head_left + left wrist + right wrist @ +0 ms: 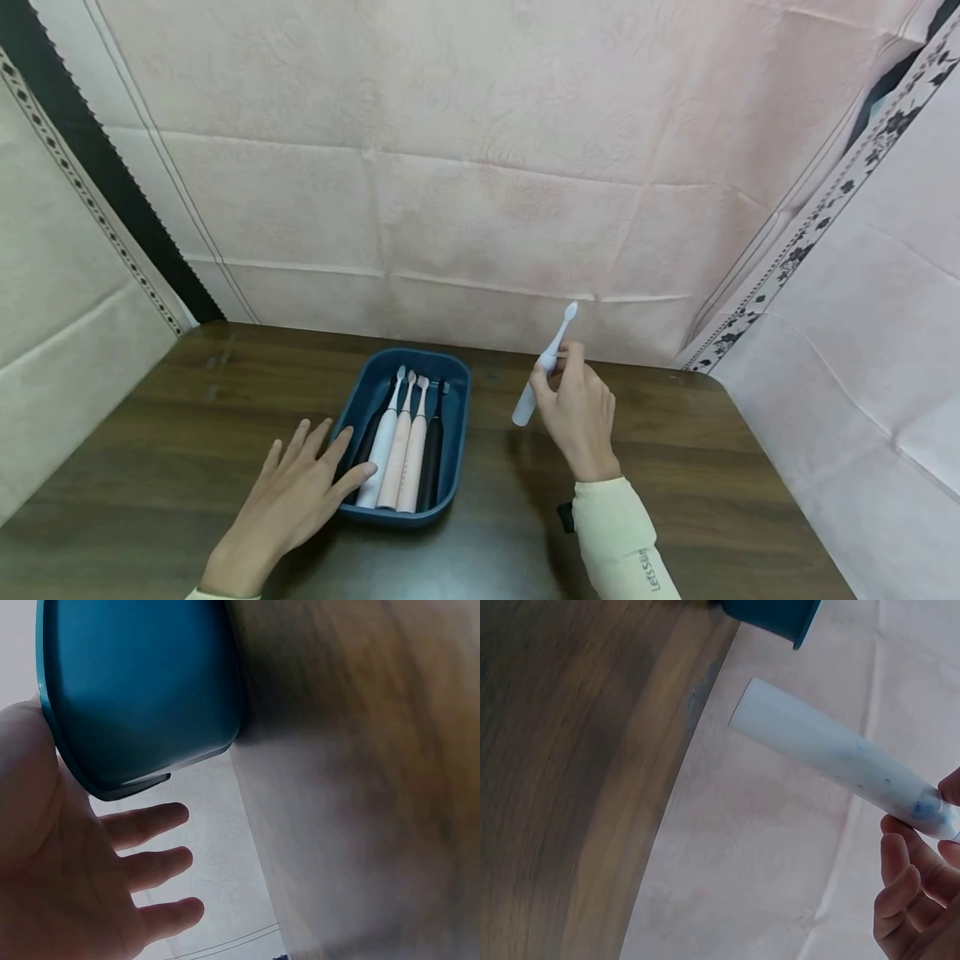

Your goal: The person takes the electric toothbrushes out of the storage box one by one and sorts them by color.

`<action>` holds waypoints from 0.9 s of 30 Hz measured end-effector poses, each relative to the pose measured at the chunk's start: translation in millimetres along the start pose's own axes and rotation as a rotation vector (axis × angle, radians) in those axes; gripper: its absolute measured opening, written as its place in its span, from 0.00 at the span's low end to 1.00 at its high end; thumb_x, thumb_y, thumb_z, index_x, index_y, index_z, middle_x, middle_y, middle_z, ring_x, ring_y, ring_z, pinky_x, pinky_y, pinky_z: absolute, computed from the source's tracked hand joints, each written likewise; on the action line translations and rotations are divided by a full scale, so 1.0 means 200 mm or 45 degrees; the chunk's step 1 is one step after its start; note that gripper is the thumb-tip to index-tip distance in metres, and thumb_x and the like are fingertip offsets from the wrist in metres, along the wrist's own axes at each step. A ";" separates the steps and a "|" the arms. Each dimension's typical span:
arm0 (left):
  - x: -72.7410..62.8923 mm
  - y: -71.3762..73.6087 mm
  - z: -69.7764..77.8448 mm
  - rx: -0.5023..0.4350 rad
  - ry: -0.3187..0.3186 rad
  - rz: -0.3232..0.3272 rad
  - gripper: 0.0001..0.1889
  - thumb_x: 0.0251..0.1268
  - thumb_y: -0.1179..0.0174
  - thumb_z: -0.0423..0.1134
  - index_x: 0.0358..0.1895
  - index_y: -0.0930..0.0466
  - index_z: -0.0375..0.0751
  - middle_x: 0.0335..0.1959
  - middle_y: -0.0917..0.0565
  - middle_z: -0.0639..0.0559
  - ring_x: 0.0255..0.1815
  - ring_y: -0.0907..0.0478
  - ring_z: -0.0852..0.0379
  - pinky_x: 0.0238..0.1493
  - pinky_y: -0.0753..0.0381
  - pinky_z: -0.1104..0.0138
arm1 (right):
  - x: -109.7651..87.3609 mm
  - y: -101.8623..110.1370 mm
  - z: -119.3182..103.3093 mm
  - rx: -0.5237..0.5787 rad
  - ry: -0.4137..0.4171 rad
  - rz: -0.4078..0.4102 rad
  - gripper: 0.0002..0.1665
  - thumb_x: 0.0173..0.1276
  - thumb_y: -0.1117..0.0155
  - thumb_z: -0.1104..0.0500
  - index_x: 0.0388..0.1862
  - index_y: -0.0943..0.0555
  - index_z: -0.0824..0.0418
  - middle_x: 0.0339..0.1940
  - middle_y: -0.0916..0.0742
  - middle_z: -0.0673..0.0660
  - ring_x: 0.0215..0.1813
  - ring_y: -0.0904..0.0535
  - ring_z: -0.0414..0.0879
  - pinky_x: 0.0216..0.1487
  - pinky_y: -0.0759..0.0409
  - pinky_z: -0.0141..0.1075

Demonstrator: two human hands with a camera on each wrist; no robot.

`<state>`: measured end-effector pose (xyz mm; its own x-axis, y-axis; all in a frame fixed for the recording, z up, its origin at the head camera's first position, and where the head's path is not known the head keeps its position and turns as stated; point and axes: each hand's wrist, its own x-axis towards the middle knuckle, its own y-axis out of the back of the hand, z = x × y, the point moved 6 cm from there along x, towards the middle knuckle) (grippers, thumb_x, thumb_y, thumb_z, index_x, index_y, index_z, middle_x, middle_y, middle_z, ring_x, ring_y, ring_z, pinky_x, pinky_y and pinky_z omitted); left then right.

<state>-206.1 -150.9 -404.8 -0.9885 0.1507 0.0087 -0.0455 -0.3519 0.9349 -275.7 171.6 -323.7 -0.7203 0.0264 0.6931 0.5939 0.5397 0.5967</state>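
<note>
My right hand (581,412) pinches a white electric toothbrush (527,403) near the top of its handle, tilted with the brush head up and to the right. In the right wrist view, the long pale handle (817,742) has bluish marks close to the fingers. A dark blue tray (464,417) stands on the table to the left, holding several electric toothbrushes side by side: white (380,450), pink (412,467) and black (432,462). My left hand (288,500) rests at the tray's left rim, fingers spread and thumb reaching over the edge.
The brown wooden table (675,500) ends at a back edge just behind the tray. A pale patterned cloth (450,208) hangs behind it, with further cloth panels (862,350) on both sides.
</note>
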 end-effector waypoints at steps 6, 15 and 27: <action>-0.01 0.00 -0.01 0.017 -0.007 0.024 0.44 0.74 0.60 0.72 0.72 0.29 0.35 0.74 0.38 0.24 0.76 0.53 0.22 0.68 0.57 0.26 | 0.01 -0.03 0.01 0.007 -0.007 -0.024 0.15 0.70 0.36 0.58 0.51 0.25 0.64 0.36 0.10 0.57 0.25 0.19 0.48 0.21 0.24 0.43; 0.00 0.01 0.01 0.003 -0.013 0.031 0.44 0.74 0.60 0.72 0.73 0.30 0.35 0.75 0.39 0.26 0.77 0.53 0.24 0.69 0.57 0.27 | 0.01 -0.11 0.01 0.007 -0.010 -0.075 0.16 0.70 0.36 0.57 0.52 0.25 0.64 0.36 0.10 0.57 0.20 0.26 0.47 0.18 0.32 0.40; 0.00 0.02 0.02 0.025 -0.007 0.029 0.44 0.74 0.59 0.72 0.73 0.30 0.36 0.75 0.38 0.27 0.78 0.53 0.25 0.70 0.57 0.28 | 0.02 -0.22 0.00 0.007 0.042 -0.125 0.19 0.72 0.35 0.56 0.55 0.25 0.66 0.37 0.10 0.59 0.17 0.32 0.44 0.15 0.38 0.36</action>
<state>-205.0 -148.8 -399.9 -0.9885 0.1480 0.0322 -0.0198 -0.3368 0.9414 -304.3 147.5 -348.0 -0.7629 -0.0544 0.6443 0.5190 0.5428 0.6603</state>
